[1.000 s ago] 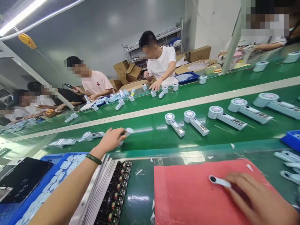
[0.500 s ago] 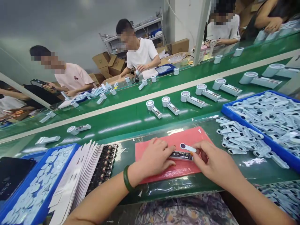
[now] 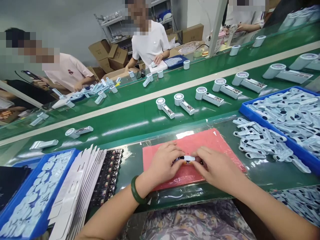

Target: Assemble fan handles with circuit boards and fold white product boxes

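Note:
Over the red mat [image 3: 222, 146], my left hand [image 3: 163, 163] is closed around a light-blue handheld fan, whose head is hidden by the fingers. My right hand [image 3: 215, 165] pinches a light-blue handle cover [image 3: 189, 158] with a dark oval at one end. The cover lies along the fan's handle between both hands; whether it sits flush I cannot tell. Loose handle covers [image 3: 255, 140] are heaped right of the mat. Several handheld fans with exposed circuit boards, one of them a nearer fan [image 3: 185, 104], rest on the green conveyor belt [image 3: 125, 125].
At the right stands a blue tray [image 3: 252, 108] full of covers. On the left are a blue bin [image 3: 72, 160] of small light-blue parts, stacked white cardboard sheets [image 3: 75, 190] and dark circuit boards [image 3: 107, 176]. Co-workers sit across the belt, one in a white shirt [image 3: 150, 43].
My left hand has brought a fan from the belt onto the red mat. My right hand has moved the cover from beside the fan onto its handle. The view has tilted down.

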### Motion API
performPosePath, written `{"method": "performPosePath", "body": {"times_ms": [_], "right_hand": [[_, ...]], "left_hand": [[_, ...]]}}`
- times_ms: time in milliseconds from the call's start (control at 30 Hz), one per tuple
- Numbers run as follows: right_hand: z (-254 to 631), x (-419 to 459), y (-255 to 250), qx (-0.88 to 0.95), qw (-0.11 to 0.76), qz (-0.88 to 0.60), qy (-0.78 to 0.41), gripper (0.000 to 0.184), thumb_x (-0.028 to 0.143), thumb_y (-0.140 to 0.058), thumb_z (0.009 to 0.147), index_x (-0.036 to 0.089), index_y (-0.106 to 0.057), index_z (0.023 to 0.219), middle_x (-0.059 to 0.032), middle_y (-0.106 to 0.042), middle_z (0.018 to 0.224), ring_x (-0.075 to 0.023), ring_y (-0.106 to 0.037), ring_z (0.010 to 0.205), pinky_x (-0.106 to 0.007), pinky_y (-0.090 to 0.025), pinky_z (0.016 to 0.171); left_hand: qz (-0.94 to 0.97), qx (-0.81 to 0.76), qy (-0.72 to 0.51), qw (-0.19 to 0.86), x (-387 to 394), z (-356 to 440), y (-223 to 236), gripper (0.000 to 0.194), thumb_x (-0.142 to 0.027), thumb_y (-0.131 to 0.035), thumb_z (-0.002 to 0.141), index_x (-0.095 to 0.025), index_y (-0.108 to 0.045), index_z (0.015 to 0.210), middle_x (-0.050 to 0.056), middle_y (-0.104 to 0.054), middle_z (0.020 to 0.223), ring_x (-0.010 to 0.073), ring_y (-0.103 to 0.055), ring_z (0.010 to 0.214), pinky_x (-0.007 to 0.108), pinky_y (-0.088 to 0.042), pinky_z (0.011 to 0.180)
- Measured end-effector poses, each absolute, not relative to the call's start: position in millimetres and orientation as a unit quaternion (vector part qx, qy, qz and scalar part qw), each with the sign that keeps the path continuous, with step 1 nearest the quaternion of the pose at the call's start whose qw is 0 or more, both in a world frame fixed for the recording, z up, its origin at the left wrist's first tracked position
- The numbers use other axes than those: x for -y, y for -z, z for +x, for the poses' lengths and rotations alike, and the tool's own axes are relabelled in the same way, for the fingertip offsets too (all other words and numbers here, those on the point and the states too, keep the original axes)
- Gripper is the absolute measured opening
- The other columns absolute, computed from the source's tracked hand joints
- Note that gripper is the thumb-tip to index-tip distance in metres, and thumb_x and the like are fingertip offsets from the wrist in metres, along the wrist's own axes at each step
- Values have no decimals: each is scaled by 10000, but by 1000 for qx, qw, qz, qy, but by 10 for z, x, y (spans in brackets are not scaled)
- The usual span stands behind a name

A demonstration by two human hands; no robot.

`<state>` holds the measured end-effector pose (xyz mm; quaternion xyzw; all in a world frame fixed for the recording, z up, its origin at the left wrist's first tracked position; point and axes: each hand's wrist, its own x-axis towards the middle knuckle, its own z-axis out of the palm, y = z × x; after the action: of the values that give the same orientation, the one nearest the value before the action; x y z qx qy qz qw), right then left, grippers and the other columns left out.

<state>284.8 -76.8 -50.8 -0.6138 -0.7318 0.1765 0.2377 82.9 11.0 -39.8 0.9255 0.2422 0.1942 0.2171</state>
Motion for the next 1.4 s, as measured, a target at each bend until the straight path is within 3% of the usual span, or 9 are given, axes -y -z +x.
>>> {"method": "performPosePath", "body": {"times_ms": [233, 333, 467, 567, 733, 933, 1200, 1300, 1400], "right_hand": [[2793, 688, 677, 647, 368, -604, -285, 177, 300, -498, 991, 227, -573, 848, -37, -625, 980, -208, -603, 946, -369, -477, 827], [2839, 707, 731, 634, 352, -588, -358, 134, 350, -543, 971, 244, -605, 1025, -49, -646, 1099, -222, -613, 1027, -394, -501, 886], [2837, 875, 751, 688, 298, -570, -336, 338, 343, -549, 975, 280, -542, 1307, -60, -607, 1302, -259, -536, 1217, -473, -437, 1028], [2755, 968, 777, 718, 288, -568, -280, 310, 268, -459, 1011, 272, -552, 1308, -60, -625, 1271, -260, -546, 1170, -498, -428, 1008], [2705, 957, 843, 725, 286, -586, -223, 301, 248, -436, 1015, 234, -580, 1279, -74, -655, 1210, -266, -575, 1101, -498, -443, 963], [2747, 990, 833, 748, 296, -552, -219, 346, 240, -492, 984, 232, -552, 1325, -88, -634, 1248, -264, -565, 1135, -455, -452, 948], [2644, 1034, 846, 746, 278, -583, -164, 327, 218, -502, 973, 191, -570, 1292, -116, -645, 1205, -309, -562, 1094, -484, -454, 893], [2705, 1026, 842, 748, 300, -560, -192, 338, 245, -518, 976, 205, -560, 1309, -100, -639, 1227, -285, -568, 1124, -481, -463, 947], [2896, 1033, 809, 727, 347, -558, -200, 402, 310, -551, 968, 216, -530, 1358, -100, -578, 1351, -268, -523, 1245, -455, -450, 1040]], "left_hand": [[917, -272, -178, 232, -85, 839, 367, 107, -184, -632, 909, -196, -705, 987, 40, -744, 1020, 207, -656, 987, 418, -517, 964], [925, -252, -179, 222, -12, 817, 351, 97, -192, -638, 903, -197, -694, 982, 40, -744, 1004, 216, -652, 1009, 444, -504, 1008], [931, -247, -184, 197, 222, 736, 384, 196, -198, -649, 886, -205, -655, 1082, 52, -728, 1114, 236, -633, 1104, 508, -424, 1117], [925, -288, -187, 163, 362, 726, 426, 247, -183, -617, 897, -212, -643, 1142, 68, -709, 1198, 292, -580, 1211, 542, -456, 1052], [920, -293, -190, 179, 348, 803, 426, 156, -157, -639, 871, -211, -681, 1011, 60, -737, 1074, 250, -645, 1034, 463, -522, 925], [923, -315, -172, 141, 408, 796, 439, 268, -172, -649, 868, -188, -654, 1135, 81, -707, 1190, 303, -566, 1235, 528, -466, 1070], [929, -315, -171, 90, 490, 803, 509, 249, -132, -603, 878, -210, -636, 1112, 66, -699, 1151, 280, -573, 1194, 511, -470, 1069], [941, -307, -133, 49, 477, 817, 463, 294, -206, -641, 872, -206, -616, 1165, 97, -663, 1206, 312, -539, 1232, 535, -467, 1059], [952, -289, -96, -4, 322, 806, 365, 286, -172, -612, 862, -195, -635, 1146, 122, -650, 1166, 313, -547, 1189, 516, -498, 999]]}}
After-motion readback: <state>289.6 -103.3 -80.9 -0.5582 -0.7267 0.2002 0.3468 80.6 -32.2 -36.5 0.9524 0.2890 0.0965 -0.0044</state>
